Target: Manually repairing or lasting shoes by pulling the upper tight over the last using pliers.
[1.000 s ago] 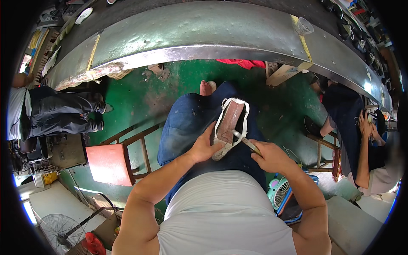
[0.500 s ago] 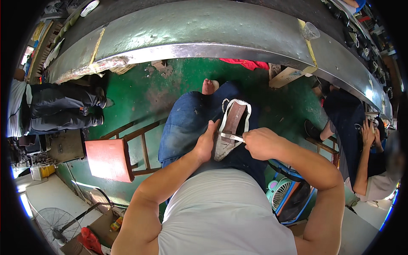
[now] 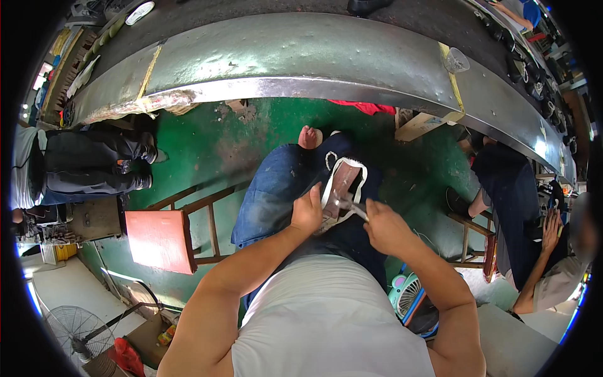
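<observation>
Denim-clad lap (image 3: 264, 195): carries white-rimmed shoe (image 3: 344, 179), near lap's right edge. Left hand (image 3: 307, 212): against shoe's left side; finger closure unclear. Right hand (image 3: 384, 227): grip clamped on hammer-like tool (image 3: 359, 210), head over shoe opening. Advisable: firm bracing, short controlled strokes, left thumb clear.

White-rimmed open shoe (image 3: 343, 182) over person's lap (image 3: 264, 195), between left hand (image 3: 306, 212) and right hand (image 3: 385, 230); long grey metal counter (image 3: 295, 50) ahead; square red-topped stool (image 3: 160, 235) left.
</observation>
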A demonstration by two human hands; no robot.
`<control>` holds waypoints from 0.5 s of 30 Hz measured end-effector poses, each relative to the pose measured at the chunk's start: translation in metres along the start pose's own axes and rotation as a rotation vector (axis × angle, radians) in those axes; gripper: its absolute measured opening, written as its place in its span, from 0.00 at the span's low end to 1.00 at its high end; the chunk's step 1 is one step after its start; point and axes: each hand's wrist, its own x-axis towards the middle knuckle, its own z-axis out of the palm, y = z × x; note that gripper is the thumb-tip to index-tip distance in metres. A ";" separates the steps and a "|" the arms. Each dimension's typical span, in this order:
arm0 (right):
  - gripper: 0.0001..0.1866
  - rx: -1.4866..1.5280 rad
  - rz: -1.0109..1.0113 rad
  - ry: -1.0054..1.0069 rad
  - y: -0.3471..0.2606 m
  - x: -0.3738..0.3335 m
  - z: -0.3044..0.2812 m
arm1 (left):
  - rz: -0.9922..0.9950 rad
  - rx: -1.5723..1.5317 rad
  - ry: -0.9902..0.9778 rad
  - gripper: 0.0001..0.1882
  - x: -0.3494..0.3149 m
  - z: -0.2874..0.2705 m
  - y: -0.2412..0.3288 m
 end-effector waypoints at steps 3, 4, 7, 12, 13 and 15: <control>0.28 -0.123 -0.095 0.228 0.009 0.003 0.005 | 0.115 0.046 -0.046 0.25 -0.003 -0.005 0.005; 0.26 -0.118 -0.033 0.192 0.009 0.005 0.005 | 0.178 0.075 -0.085 0.24 -0.002 -0.006 0.007; 0.21 -0.077 0.061 0.118 0.016 0.003 0.013 | 0.339 0.217 -0.101 0.24 -0.001 -0.008 0.005; 0.12 0.017 0.178 0.085 0.035 -0.005 0.033 | 0.556 0.345 -0.262 0.28 0.008 -0.018 0.010; 0.11 0.060 0.193 0.024 0.039 -0.001 0.029 | 0.563 0.416 -0.347 0.28 0.009 -0.020 0.013; 0.11 0.107 0.213 -0.033 0.047 0.005 0.011 | 0.532 0.428 -0.385 0.29 0.011 -0.021 0.012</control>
